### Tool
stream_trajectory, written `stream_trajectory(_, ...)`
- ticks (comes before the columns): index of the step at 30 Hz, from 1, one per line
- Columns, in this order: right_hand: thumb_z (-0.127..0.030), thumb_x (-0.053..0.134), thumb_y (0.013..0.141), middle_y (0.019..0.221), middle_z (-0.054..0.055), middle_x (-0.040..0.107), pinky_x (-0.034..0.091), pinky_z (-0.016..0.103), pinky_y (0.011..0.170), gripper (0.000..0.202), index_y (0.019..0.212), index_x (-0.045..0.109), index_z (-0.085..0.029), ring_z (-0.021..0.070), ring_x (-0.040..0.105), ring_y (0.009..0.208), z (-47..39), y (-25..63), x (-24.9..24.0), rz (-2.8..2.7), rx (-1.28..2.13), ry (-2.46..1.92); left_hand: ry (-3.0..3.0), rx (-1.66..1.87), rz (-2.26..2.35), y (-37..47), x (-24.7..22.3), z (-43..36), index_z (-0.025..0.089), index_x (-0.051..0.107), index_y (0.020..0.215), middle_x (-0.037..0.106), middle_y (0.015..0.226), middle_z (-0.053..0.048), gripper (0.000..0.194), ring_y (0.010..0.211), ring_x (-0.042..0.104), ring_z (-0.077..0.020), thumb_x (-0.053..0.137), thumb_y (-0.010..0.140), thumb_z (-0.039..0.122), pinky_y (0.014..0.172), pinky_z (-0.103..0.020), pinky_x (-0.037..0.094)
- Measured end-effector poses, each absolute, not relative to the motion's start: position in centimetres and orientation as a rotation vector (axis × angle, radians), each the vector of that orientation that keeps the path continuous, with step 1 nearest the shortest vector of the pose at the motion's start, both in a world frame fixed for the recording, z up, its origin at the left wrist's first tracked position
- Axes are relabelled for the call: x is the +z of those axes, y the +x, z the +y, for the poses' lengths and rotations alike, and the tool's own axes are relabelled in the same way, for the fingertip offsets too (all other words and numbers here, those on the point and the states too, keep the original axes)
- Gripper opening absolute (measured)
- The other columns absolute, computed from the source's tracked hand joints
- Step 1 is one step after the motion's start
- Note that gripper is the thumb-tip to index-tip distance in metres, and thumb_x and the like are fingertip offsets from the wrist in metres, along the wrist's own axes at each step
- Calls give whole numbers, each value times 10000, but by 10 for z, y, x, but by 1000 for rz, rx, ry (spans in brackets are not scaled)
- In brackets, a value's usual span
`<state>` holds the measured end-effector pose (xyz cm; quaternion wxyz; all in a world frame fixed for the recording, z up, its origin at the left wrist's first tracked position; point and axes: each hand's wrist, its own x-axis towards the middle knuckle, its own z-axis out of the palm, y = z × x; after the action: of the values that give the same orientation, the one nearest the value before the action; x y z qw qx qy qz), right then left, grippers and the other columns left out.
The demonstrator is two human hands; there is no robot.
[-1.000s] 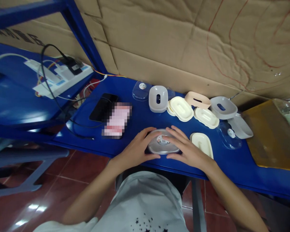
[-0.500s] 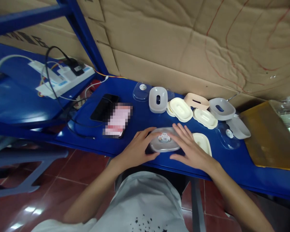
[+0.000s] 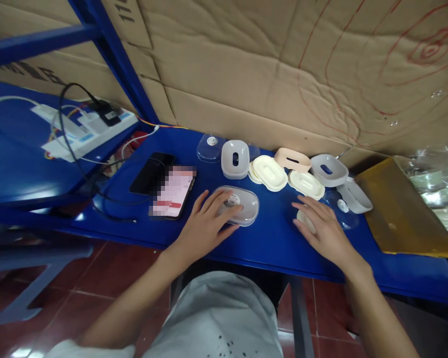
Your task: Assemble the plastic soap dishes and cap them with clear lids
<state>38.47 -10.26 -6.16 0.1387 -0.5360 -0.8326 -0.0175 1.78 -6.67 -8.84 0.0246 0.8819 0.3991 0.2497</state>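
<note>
My left hand (image 3: pixel 205 221) rests with spread fingers on the left part of a clear-lidded box (image 3: pixel 249 209), which bears a round label. My right hand (image 3: pixel 323 226) is over a cream tray (image 3: pixel 305 221) on the blue table, fingers apart; it hides most of that tray. Behind the hands stand a white box (image 3: pixel 235 159) with a dark slot, stacked cream trays (image 3: pixel 271 172) and another cream tray (image 3: pixel 306 185). A peach slotted piece (image 3: pixel 292 159) and a grey slotted piece (image 3: pixel 329 170) lie further right.
Two phones (image 3: pixel 175 191) lie on the left of the blue table (image 3: pixel 209 248), near cables and a power strip (image 3: pixel 97 134). Clear lids (image 3: pixel 210 148), a white container (image 3: pixel 354 195) and a brown package (image 3: pixel 403 214) are also there. Cardboard (image 3: pixel 227 64) stands behind.
My right hand has left the clear-lidded box and moved right, over the cream tray. My left hand now lies further over the box's lid. The camera view has shifted slightly.
</note>
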Motion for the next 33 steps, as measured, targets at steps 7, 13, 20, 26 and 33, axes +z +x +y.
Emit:
stream_trajectory(7,-388,523,1116,1395,203,724,452,501,1066,386,1352,675,-124,362,669,1252,-2,322,-75,-2399,-328,-1528,2723,872,1448,18,-93,-54,208,648,1380,578,1554,-177,340,1500,527,-364,643,1045,261,1270,-635,393)
stream_trajectory(13,-285,563,1096,1170,113,805,468,450,982,206,1150,731,-179,290,725,1082,-46,337,-76,-2408,-293,-1454,2764,1004,1407,25,-86,-67,183,611,1412,582,1548,-194,379,1511,510,-377,621,1033,168,1254,-634,420)
stream_trajectory(20,-253,583,1100,1224,66,789,473,463,1072,190,1249,700,-234,239,731,1154,-131,346,-68,-2509,121,-1266,2822,820,958,51,-89,-104,203,604,1433,618,1538,-132,372,1434,588,-298,588,1061,195,1200,-494,516)
stream_trajectory(26,-335,525,1117,1416,103,723,546,491,1100,394,1498,589,-257,271,665,1330,-85,346,-62,-2457,228,-1315,2762,650,977,35,-98,-102,208,681,1239,695,1411,-109,184,1395,616,-286,586,1083,229,1182,-512,504)
stream_trajectory(33,-176,365,1095,1608,223,563,411,611,1220,494,1551,543,-110,359,558,1473,-1,323,-79,-2530,-36,-1462,2675,698,985,21,-105,-104,213,692,1234,700,1371,-112,183,1379,605,-282,600,1078,238,1095,-468,532)
